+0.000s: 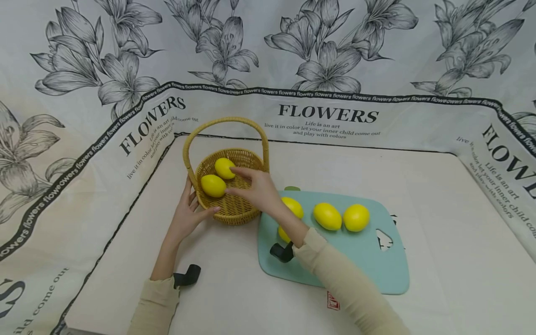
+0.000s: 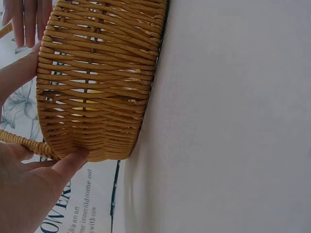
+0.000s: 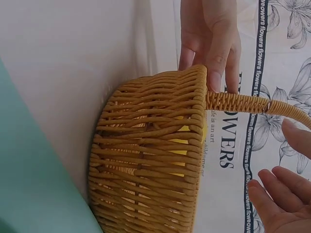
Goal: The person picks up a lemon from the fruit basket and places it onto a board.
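Observation:
A wicker basket with a tall arched handle stands left of centre, two yellow lemons lying inside it. My left hand grips the basket's left side, thumb at the rim and fingers along the outer wall, as the left wrist view also shows. Over the basket is my right hand, thumb and fingers spread apart, fingertips close to the lemons in the head view. The right wrist view shows that right hand beside the handle, holding nothing. Through the weave, yellow shows faintly.
Right of the basket lies a light-blue cutting board with several lemons on it, some partly hidden by my right forearm. A small green piece shows at its back edge. Cloth printed with flowers rises behind the table.

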Motion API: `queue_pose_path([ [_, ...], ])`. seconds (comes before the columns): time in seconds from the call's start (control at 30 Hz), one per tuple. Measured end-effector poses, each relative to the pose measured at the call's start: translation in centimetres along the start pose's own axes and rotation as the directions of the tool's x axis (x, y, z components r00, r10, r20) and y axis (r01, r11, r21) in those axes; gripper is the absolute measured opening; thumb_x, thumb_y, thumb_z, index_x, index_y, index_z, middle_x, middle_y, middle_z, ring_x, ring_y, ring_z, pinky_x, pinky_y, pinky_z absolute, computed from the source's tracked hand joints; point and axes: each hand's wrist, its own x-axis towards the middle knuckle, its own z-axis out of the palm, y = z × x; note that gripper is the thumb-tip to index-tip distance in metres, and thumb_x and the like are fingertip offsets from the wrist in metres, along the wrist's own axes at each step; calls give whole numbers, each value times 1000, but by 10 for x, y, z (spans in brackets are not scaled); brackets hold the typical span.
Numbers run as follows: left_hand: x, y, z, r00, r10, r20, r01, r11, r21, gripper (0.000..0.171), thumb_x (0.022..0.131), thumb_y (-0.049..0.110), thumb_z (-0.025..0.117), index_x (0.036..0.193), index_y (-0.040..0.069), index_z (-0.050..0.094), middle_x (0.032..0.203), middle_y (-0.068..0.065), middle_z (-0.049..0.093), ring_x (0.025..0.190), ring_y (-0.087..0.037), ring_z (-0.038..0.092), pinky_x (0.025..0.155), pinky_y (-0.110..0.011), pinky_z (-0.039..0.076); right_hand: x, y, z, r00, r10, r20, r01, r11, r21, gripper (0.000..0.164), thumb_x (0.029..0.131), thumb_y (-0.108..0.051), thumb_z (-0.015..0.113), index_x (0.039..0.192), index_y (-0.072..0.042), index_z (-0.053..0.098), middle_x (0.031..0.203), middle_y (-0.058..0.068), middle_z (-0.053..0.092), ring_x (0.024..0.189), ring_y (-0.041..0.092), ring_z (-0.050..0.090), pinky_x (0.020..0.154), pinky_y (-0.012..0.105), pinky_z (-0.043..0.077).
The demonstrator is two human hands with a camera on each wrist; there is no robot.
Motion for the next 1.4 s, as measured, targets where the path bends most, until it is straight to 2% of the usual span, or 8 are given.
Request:
queue_pose_path([
  [0.2, -1, 0, -1, 1000, -4, -4, 4, 1000, -3, 111, 83, 3, 74, 155, 19, -10, 160, -7, -7, 143, -37, 15, 114, -47, 26, 7, 0, 7, 1000, 5, 4, -5, 1000, -3, 55, 84, -22, 77, 132, -4, 58, 134, 8, 58, 122, 23, 55, 99, 31, 48],
  [0.37, -1, -1, -1, 1000, -9, -8, 9, 1000, 3, 111, 83, 4, 74, 155, 21, -9, 160, -7, -7, 143, -38, 15, 114, -48, 27, 12, 0, 12, 1000, 14, 25, -13, 1000, -14, 56, 85, -23, 76, 133, -3, 57, 135, 9, 56, 123, 23, 53, 101, 30, 46],
  [0.63, -1, 0, -1, 1000, -21, -3, 21, 1000, -4, 110, 84, 4, 74, 155, 21, -9, 160, -8, -7, 143, -38, 15, 114, -47, 27, 19, -1, 16, 999, 24, 33, -22, 999, -35, 56, 84, -22, 76, 133, -3, 57, 135, 9, 56, 123, 25, 53, 101, 38, 47],
  [0.97, 0, 0, -1, 1000, -15, -3, 15, 1000, -11, 110, 84, 3, 73, 155, 20, -9, 160, -8, -7, 143, -38, 15, 114, -46, 27, 29, 1, 25, 996, 64, 56, -60, 995, -80, 56, 85, -24, 75, 135, -4, 56, 135, 7, 56, 122, 25, 54, 100, 34, 48],
  [1.1, 3, -7, -2, 1000, -1, -3, 1, 1000, -22, 112, 83, 2, 74, 155, 21, -10, 160, -7, -8, 143, -38, 15, 114, -47, 27, 32, 3, 28, 995, 77, 66, -71, 993, -94, 57, 85, -25, 75, 135, -4, 56, 136, 7, 56, 121, 27, 54, 99, 34, 48],
  [1.3, 9, -30, -4, 1000, 19, -14, -19, 1000, 7, 113, 83, 7, 76, 154, 33, -9, 160, 0, -7, 144, -33, 16, 114, -44, 27, 35, 9, 34, 992, 102, 72, -93, 989, -115, 58, 85, -26, 75, 136, -6, 55, 136, 7, 56, 122, 25, 54, 100, 34, 48],
  [1.4, 10, -34, -4, 999, 34, -20, -34, 999, 22, 113, 83, 9, 76, 153, 36, -7, 160, 3, -6, 144, -32, 17, 115, -43, 28, 37, 12, 38, 991, 112, 71, -103, 987, -120, 58, 85, -26, 75, 136, -7, 55, 136, 7, 56, 122, 24, 54, 100, 33, 47],
])
